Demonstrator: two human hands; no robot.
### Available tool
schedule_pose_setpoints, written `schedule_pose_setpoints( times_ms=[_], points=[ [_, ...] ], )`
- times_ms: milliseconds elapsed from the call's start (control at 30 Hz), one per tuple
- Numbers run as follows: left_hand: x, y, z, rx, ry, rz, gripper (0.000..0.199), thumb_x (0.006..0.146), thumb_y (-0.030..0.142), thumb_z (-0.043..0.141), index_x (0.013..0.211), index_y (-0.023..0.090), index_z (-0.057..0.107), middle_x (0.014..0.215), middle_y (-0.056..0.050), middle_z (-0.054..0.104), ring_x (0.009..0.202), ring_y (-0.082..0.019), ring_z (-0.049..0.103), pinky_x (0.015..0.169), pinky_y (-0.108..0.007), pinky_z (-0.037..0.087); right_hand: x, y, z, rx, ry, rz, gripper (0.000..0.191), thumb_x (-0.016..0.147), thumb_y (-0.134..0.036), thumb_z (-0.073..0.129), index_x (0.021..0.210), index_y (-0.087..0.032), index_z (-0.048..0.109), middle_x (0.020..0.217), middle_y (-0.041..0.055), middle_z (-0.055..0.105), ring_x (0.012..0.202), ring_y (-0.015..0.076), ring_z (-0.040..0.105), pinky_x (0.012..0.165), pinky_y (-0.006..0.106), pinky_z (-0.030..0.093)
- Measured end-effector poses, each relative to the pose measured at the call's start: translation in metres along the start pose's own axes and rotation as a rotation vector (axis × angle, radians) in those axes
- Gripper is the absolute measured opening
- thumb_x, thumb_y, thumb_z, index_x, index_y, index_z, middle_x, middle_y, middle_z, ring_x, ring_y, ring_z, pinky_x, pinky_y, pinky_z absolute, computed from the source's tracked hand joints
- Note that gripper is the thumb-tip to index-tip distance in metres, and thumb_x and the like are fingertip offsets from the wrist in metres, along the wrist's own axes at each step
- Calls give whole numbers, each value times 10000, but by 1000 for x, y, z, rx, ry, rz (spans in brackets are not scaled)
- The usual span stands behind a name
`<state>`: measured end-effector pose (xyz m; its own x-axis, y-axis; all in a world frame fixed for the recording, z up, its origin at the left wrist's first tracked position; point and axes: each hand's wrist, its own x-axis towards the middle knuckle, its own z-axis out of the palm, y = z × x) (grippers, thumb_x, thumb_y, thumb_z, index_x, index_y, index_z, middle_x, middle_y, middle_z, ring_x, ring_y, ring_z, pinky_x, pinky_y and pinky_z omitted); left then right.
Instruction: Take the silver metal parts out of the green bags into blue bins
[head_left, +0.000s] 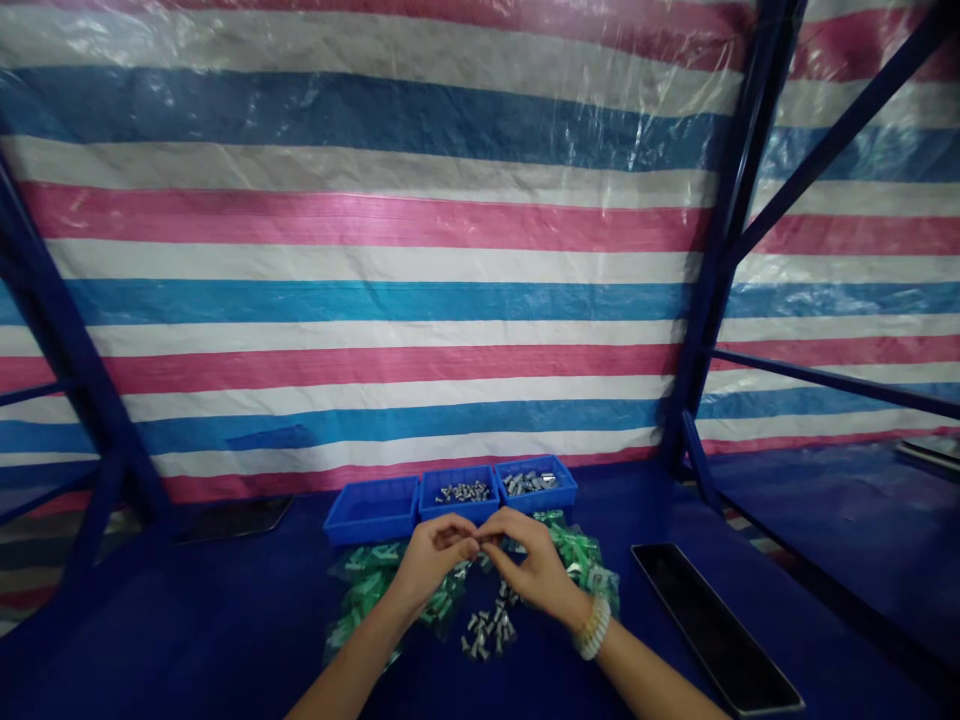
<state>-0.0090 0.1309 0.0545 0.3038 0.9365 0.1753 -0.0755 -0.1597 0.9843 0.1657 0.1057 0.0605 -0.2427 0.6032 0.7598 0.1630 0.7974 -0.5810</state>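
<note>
My left hand [431,560] and my right hand [532,565] meet above the table, fingertips together at a small part [480,546] that is mostly hidden between them. Below the hands lies a loose heap of small metal parts [487,630]. Green-tinted plastic bags [367,580] spread to the left under my left hand, and more [577,555] lie to the right by my right hand. Behind the hands stand several blue plastic bins: the middle bin [457,505] and right bin [534,500] hold metal parts, and none show in the left bin [371,520].
A dark tablet or tray [712,625] lies on the blue table [225,620] to the right, and a phone [234,518] lies at the far left. A beaded bracelet [594,628] circles my right wrist. Blue steel posts [720,250] and a striped tarp stand behind.
</note>
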Motion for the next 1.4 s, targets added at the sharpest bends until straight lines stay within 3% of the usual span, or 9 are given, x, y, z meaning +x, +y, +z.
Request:
schedule_pose_setpoints(
  times_ms=[333, 533, 667, 833, 933, 1133, 1233, 1400],
  points=[
    [-2, 4, 6, -43, -25, 30, 379, 565, 256, 864, 838, 162, 618, 732, 10, 662, 695, -133, 614, 667, -232, 469, 2, -1, -3, -5, 37, 56, 64, 864, -160, 605, 857, -190, 661, 808, 35, 608, 741, 162, 577, 683, 277, 465],
    [-5, 3, 13, 47, 67, 119, 254, 670, 293, 791, 788, 157, 610, 673, 21, 612, 644, -125, 588, 643, -240, 479, 3, 1, -3, -43, 64, 126, 91, 876, -208, 606, 802, -185, 655, 755, 21, 616, 705, 156, 570, 654, 265, 438],
    [-6, 1, 14, 161, 132, 247, 190, 712, 285, 752, 809, 159, 649, 696, 7, 592, 661, -144, 584, 639, -260, 490, 2, 8, -1, -9, 42, 184, 149, 880, -223, 587, 751, -179, 647, 732, 17, 610, 691, 152, 556, 647, 260, 423],
    [-5, 5, 12, 402, 157, 494, 92, 771, 237, 696, 841, 178, 705, 791, -25, 576, 720, -162, 578, 657, -276, 490, -2, 23, 6, 227, -63, 287, 75, 834, -225, 607, 836, -190, 673, 780, 11, 624, 666, 140, 558, 612, 243, 429],
    [8, 10, 5, 556, 177, 575, 117, 797, 194, 657, 900, 195, 712, 835, -34, 598, 744, -166, 588, 688, -288, 491, -3, 30, 6, 262, -41, 325, 133, 807, -188, 585, 880, -197, 695, 835, 24, 658, 709, 152, 585, 623, 245, 441],
    [49, 17, -18, 874, 194, 619, 208, 804, 136, 606, 985, 207, 680, 894, -39, 647, 810, -191, 617, 749, -332, 502, -1, 41, -3, 157, 157, 399, 184, 797, -198, 541, 861, -180, 713, 810, 48, 692, 748, 187, 628, 642, 269, 461],
    [44, 19, -24, 993, 107, 543, 194, 787, 128, 620, 954, 206, 679, 885, -39, 675, 832, -208, 626, 776, -352, 493, 0, 44, -5, 139, 203, 405, 177, 809, -238, 550, 856, -174, 707, 796, 56, 702, 738, 197, 640, 649, 283, 472],
    [4, 22, -21, 941, -435, 287, 115, 777, 220, 676, 885, 200, 713, 804, -18, 703, 736, -168, 644, 679, -254, 477, -1, 39, -4, 144, 188, 409, 172, 829, -274, 563, 880, -180, 698, 795, 49, 706, 737, 197, 646, 661, 290, 485]
  ],
)
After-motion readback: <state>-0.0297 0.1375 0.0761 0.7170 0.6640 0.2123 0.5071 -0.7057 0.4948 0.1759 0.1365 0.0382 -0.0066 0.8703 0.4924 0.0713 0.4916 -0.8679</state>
